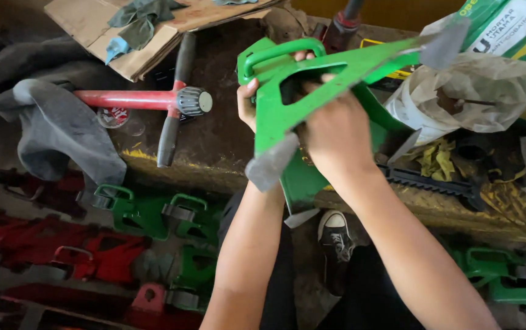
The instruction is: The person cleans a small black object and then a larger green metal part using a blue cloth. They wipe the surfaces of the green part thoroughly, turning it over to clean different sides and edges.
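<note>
On the far right of the workbench point(214, 146) a crumpled paper bag point(477, 91) stands open; its inside is dark and I cannot tell what it contains. Just behind it is a green and white printed sack point(507, 24). On the far left lies a flattened cardboard piece point(92, 27) with a grey-green cloth point(138, 21) on top.

Both hands hold a green metal frame point(312, 79) above the middle of the bench. It is flat, painted steel, triangular in shape, with a looped handle at its far left end and bare grey tips at two corners. The right hand point(336, 131) is closed around a bar of the frame, its fingers wrapped tight. The left hand point(248, 104) grips the frame from the left side; its fingers curl around the edge below the handle.

On the left of the bench lies a red metal tool with black handles point(174, 101) and a ribbed grey knob. A grey cloth point(61, 122) hangs over the bench edge. On the floor, near, lie more green frames point(153, 214) and red frames point(92, 256). A black and white shoe point(335, 238) shows between the arms.
</note>
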